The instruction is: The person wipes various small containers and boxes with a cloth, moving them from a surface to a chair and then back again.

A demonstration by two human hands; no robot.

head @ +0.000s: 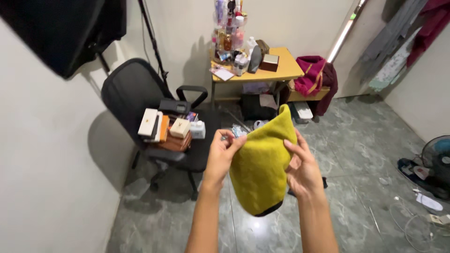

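I hold a mustard-yellow fabric piece (262,164), shaped like a soft cap with a dark edge at its bottom, in front of me above the floor. My left hand (222,154) pinches its upper left edge. On the right side my right hand (302,168) grips the cloth with the fingers curled over it. The fabric hangs between both hands, its top point raised.
A black office chair (133,93) loaded with several boxes (166,129) stands at the left by the wall. A small yellow table (258,70) with bottles and clutter is at the back. Clothes hang at the right, with a fan (438,161) and cables on the grey tiled floor.
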